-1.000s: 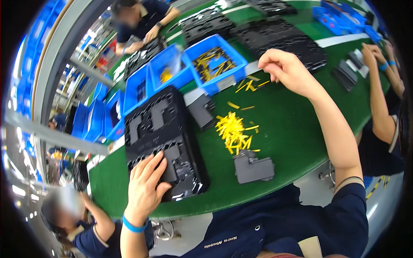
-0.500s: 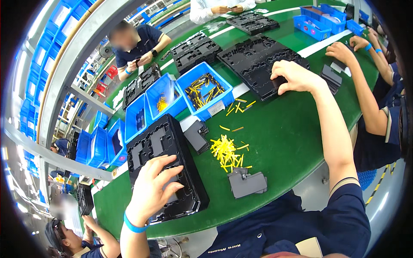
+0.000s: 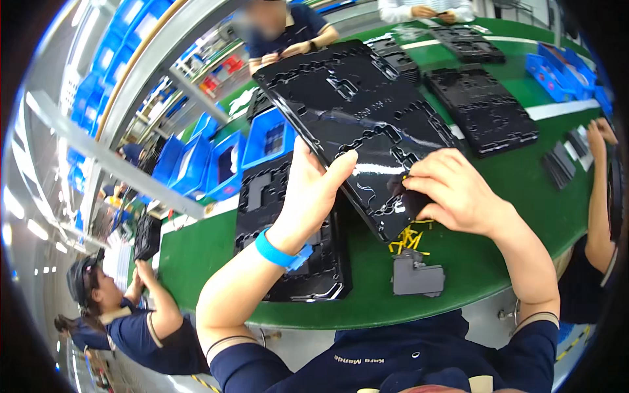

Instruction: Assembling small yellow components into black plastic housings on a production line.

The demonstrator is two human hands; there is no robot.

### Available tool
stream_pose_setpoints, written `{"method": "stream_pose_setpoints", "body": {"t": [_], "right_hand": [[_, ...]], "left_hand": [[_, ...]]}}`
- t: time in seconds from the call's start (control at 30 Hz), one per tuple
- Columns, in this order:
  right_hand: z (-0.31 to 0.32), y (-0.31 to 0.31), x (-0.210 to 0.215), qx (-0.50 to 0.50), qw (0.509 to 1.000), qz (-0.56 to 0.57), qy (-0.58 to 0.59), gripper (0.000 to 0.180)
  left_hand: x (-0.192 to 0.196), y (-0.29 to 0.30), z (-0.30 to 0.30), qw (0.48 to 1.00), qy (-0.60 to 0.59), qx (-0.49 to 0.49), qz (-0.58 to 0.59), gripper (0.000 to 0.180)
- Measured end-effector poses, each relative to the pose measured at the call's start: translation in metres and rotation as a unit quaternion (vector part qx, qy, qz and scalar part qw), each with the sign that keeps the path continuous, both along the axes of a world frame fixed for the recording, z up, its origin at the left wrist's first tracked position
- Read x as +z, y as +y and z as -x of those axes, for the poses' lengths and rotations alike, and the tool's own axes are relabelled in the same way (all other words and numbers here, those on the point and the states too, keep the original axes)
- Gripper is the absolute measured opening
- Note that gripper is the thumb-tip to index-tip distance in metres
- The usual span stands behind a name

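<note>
A black moulded plastic tray (image 3: 386, 108) is tilted up above the table between my hands. My left hand (image 3: 313, 190), with a blue wristband, is closed on its left edge, thumb on the upper face. My right hand (image 3: 462, 193) grips the lower right edge; a speck of yellow shows at its fingertips. Under the raised tray, a pile of yellow strips (image 3: 411, 239) is partly hidden. Nearer me lie grey L-shaped flat pieces (image 3: 417, 276). Below my left forearm, another black tray (image 3: 314, 288) rests on the table, with grey pieces in its hollows.
Blue bins (image 3: 267, 139) line the left side, beside a grey metal frame (image 3: 118, 164). Black trays (image 3: 481, 111) sit farther right on the green table (image 3: 511, 177). A co-worker's hands (image 3: 601, 134) are near dark flat pieces (image 3: 560, 165). Other people sit around the table.
My left hand has moved from the near tray, and both hands now hold a raised black tray. It covers much of the yellow pile and some blue bins. The view has shifted.
</note>
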State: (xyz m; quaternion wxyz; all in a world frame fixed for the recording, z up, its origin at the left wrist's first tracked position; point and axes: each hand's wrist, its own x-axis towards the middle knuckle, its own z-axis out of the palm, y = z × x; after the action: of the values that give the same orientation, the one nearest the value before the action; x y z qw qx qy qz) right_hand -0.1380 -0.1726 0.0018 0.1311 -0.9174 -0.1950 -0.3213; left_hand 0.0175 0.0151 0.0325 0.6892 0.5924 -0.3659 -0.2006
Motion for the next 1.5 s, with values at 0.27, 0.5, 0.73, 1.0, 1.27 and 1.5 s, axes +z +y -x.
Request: {"method": "stream_pose_setpoints", "body": {"t": [0.27,0.5,0.73,1.0,1.27,1.5], "right_hand": [[0.002,-0.035,0.001,-0.127,0.968,-0.16,-0.148,0.037],[-0.013,-0.02,-0.011,-0.082,0.969,-0.214,-0.092,0.035],[-0.017,-0.014,-0.025,-0.083,0.973,-0.211,-0.045,0.035],[-0.019,-0.02,-0.031,-0.08,0.969,-0.232,0.017,0.033],[-0.016,-0.015,-0.029,0.018,0.966,-0.258,0.009,0.025],[-0.015,0.0,-0.03,0.052,0.949,-0.307,0.052,0.014]], "left_hand": [[0.021,0.128,-0.035,0.979,0.036,0.188,-0.076,0.058],[-0.007,0.226,-0.029,0.948,0.011,0.243,-0.203,0.058],[-0.004,0.173,-0.019,0.752,-0.447,0.115,-0.47,0.07],[-0.007,0.141,-0.037,0.716,-0.444,-0.005,-0.539,0.081],[-0.015,0.145,-0.035,0.706,-0.464,0.024,-0.535,0.081],[0.021,0.075,-0.004,0.702,-0.581,0.05,-0.408,0.042]]}}
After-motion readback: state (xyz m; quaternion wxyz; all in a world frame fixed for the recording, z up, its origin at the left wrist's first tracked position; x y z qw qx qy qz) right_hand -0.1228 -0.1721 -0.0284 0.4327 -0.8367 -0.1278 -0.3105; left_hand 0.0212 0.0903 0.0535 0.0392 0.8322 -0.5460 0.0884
